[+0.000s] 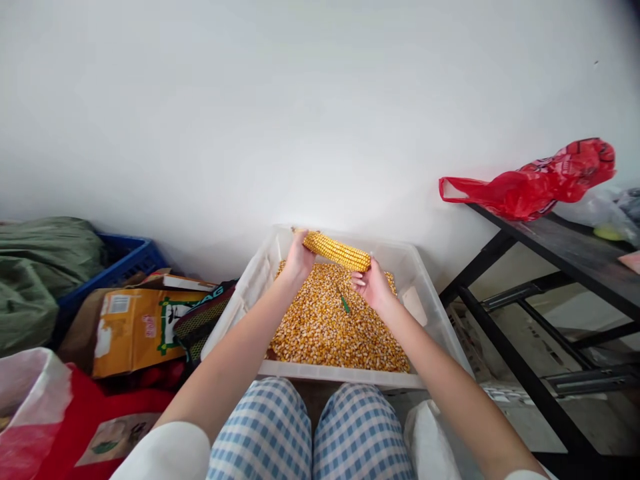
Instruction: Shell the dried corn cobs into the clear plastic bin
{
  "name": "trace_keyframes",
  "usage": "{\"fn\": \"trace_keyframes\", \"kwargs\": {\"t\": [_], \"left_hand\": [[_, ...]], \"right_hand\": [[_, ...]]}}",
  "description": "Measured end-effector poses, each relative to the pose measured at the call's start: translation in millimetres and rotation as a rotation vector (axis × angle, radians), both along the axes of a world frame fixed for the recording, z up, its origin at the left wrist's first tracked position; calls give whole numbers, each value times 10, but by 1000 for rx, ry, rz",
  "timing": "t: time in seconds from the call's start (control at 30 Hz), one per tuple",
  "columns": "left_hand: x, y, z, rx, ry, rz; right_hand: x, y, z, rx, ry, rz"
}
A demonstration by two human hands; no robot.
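A yellow ear of corn (337,251) is held level between both hands, over a translucent plastic bin (345,379). My left hand (299,259) wraps round its left end, where some dry husk shows. At the other end, my right hand (375,283) grips the tip between thumb and fingers. Below them, loose corn kernels (340,333) cover the bin's floor in a thick layer. A small green-handled tool (345,304) lies on the kernels; its thin upper part is hard to make out.
A black-framed table (575,250) stands at the right with a red plastic bag (540,183) on it. To the left are a cardboard box (135,327), a blue crate (125,257) and a red sack (95,420). A white wall (300,120) rises behind the bin.
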State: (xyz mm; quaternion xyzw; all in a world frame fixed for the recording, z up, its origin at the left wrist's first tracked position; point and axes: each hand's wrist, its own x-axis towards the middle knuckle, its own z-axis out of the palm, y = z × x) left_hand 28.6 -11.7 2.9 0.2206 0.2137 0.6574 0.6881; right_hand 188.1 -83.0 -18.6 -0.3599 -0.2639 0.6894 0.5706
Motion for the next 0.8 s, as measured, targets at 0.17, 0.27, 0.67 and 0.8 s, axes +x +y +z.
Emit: {"fn": "trace_keyframes", "kwargs": {"t": [0.17,0.27,0.67,0.8], "left_hand": [[7,-84,113,183,68,-8],[-29,-98,126,108,32,31],[-26,-75,23,-67,-27,165],[-80,-31,41,-136,-62,181]], "right_hand": [[109,-13,50,-108,221,326],[26,-30,8,-179,175,359],[-195,-25,-165,-215,-44,119],[-236,-65,-144,-160,-110,101]]}}
